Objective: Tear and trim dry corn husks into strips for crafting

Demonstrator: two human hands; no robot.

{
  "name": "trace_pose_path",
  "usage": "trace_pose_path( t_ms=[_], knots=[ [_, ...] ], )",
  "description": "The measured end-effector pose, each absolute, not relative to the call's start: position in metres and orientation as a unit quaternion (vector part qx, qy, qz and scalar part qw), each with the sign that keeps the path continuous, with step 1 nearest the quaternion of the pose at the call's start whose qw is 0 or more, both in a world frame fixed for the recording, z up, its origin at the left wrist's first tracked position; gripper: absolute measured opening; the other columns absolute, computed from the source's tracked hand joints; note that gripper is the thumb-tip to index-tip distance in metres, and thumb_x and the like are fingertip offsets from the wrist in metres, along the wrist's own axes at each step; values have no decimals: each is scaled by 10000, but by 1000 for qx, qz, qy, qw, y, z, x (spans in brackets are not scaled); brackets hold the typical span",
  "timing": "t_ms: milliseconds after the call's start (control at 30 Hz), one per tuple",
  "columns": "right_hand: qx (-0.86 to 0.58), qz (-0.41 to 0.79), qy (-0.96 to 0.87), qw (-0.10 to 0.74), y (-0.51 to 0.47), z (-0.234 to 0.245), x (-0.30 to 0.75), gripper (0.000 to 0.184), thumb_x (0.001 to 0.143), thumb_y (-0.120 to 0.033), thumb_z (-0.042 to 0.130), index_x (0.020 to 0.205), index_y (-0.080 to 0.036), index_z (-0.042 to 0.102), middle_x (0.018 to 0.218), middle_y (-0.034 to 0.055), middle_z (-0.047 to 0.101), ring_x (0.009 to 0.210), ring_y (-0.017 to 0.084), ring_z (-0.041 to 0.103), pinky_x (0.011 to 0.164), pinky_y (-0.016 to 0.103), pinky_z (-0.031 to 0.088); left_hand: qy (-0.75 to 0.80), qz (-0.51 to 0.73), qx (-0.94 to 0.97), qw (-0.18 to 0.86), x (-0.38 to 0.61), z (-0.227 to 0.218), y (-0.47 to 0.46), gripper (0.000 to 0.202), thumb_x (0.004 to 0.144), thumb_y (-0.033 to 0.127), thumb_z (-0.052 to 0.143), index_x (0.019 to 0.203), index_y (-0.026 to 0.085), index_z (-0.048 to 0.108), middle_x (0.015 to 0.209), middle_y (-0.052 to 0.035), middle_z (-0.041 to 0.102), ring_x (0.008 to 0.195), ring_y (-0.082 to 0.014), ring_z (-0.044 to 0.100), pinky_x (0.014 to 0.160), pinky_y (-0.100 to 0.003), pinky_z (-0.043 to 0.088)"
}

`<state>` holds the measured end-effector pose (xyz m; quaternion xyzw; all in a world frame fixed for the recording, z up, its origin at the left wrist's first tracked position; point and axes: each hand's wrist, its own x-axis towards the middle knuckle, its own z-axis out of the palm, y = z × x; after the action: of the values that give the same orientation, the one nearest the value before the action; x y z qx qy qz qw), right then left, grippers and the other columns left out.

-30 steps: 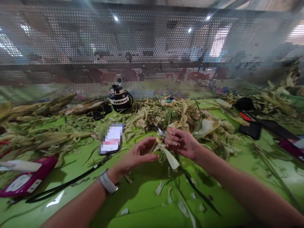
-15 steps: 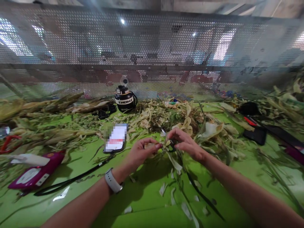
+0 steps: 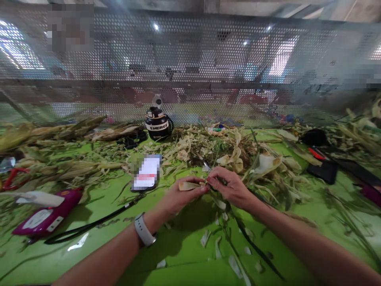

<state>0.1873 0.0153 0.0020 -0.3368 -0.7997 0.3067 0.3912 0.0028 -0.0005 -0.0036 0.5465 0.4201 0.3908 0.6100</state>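
My left hand (image 3: 186,192) is closed in a pinch on a pale piece of corn husk (image 3: 189,186), which lies across its fingers and has a brownish end. Right beside it, fingertips almost meeting, my right hand (image 3: 228,186) is closed too. A metal scissor blade (image 3: 206,167) pokes out past its fingers; the handles are mostly hidden in the hand. Whatever small bit lies between the two sets of fingertips is too small to make out. Below the hands, long green strips and pale husk scraps (image 3: 205,238) lie on the green tabletop (image 3: 178,258).
A heap of dry husks and leaves (image 3: 220,147) lies beyond my hands. To the left are a phone (image 3: 146,172), a black strap (image 3: 98,222), a magenta device (image 3: 47,214) and a black "ENERGY" jug (image 3: 158,125). A perforated metal panel (image 3: 190,63) stands behind.
My right hand has moved slightly left and its fingers have closed in against my left fingertips. The husk in my left hand now shows more.
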Motion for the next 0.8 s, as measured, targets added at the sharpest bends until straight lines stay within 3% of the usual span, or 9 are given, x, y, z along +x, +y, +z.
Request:
trace_pose_path(
  t_ms=[100,267,433,533,667,800],
  knots=[
    [-343,307,-798,389,13,4,187,223,879,-339,474,734,-184,547,728,19,538,715,140,496,678,252,377,420,376,584,585,3,-7,0,303,673,435,690,759,149,639,682,-26,657,636,-140,585,614,-250,434],
    [-375,320,-797,348,16,2,185,296,871,-377,480,663,-169,507,649,-9,479,641,116,431,608,234,328,409,382,613,559,3,-12,0,277,693,408,681,799,156,637,688,-21,654,628,-138,574,595,-242,430],
    [-344,504,-713,345,21,-7,183,350,861,-454,476,657,-170,460,626,-37,391,591,92,357,550,217,293,401,402,626,534,2,-9,-3,257,682,375,696,796,155,626,718,-23,649,640,-136,562,593,-241,427],
    [-337,543,-684,353,21,-8,183,368,828,-480,522,647,-166,463,615,-40,388,576,85,351,541,213,292,393,392,616,559,4,-3,-5,261,679,386,696,769,154,618,672,-11,636,601,-124,549,569,-232,420],
    [-370,500,-656,428,31,-3,191,339,823,-489,515,731,-164,544,688,-6,510,644,106,452,606,225,369,407,412,553,599,2,3,-3,271,674,386,706,770,156,600,640,5,624,590,-110,558,560,-211,428],
    [-475,316,-623,535,47,8,210,230,823,-411,491,826,-187,543,821,21,556,730,134,532,664,251,425,402,490,448,631,-5,1,5,251,678,356,715,820,182,604,708,25,636,629,-90,585,583,-180,456]
  ],
)
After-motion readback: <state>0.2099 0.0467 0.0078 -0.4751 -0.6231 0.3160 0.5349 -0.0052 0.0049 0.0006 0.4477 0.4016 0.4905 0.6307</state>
